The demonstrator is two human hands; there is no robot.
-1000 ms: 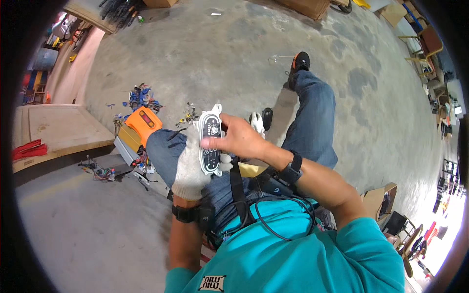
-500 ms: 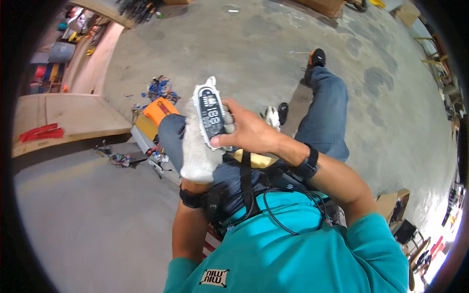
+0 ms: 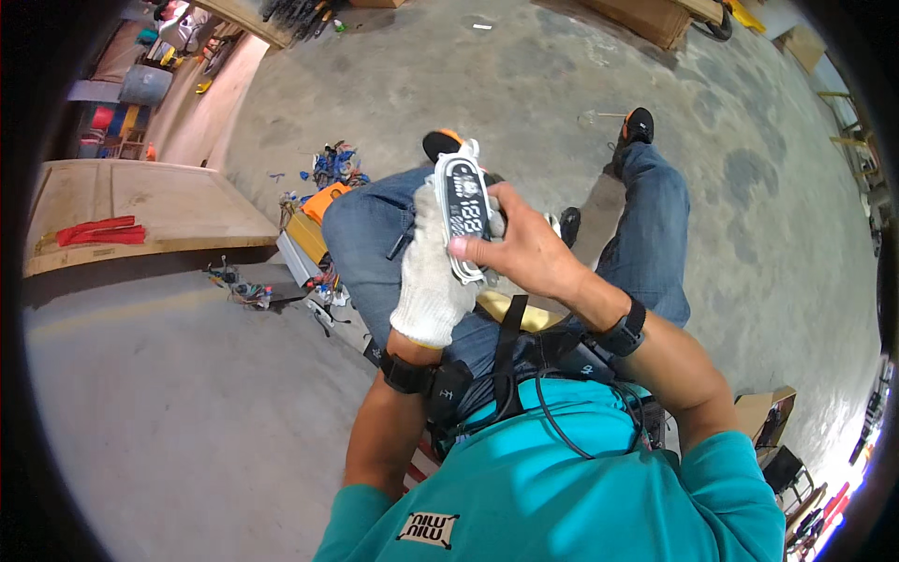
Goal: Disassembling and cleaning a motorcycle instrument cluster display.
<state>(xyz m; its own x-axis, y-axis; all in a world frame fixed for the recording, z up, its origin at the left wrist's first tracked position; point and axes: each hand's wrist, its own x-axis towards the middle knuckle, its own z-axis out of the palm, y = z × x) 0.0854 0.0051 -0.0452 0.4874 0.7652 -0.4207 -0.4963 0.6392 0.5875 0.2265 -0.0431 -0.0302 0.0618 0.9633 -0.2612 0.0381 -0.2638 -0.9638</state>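
Observation:
An oval digital display panel (image 3: 465, 211) with a white rim and a dark face is held up over my lap, its face toward me. My left hand (image 3: 431, 281) wears a white knit glove and supports the panel from its left side and beneath. Its fingers curl around to the panel's right edge, partly hidden. My bare right hand (image 3: 534, 248) grips the lower right of the panel, with the thumb pressed on the face near its lower end. The right fingers are mostly hidden behind it.
A low wooden platform (image 3: 140, 201) on the left carries red strips (image 3: 101, 231). Beside my left leg lie an orange piece (image 3: 324, 202), a yellow box (image 3: 305, 236) and tangled wires (image 3: 339, 166). More wires (image 3: 242, 286) lie on the concrete floor. A cardboard box (image 3: 763, 412) stands at right.
The view has shifted, so my hands and the panel appear farther right. My left shoe now shows beyond the panel. Both hands keep their hold, the right thumb still on the panel's lower face.

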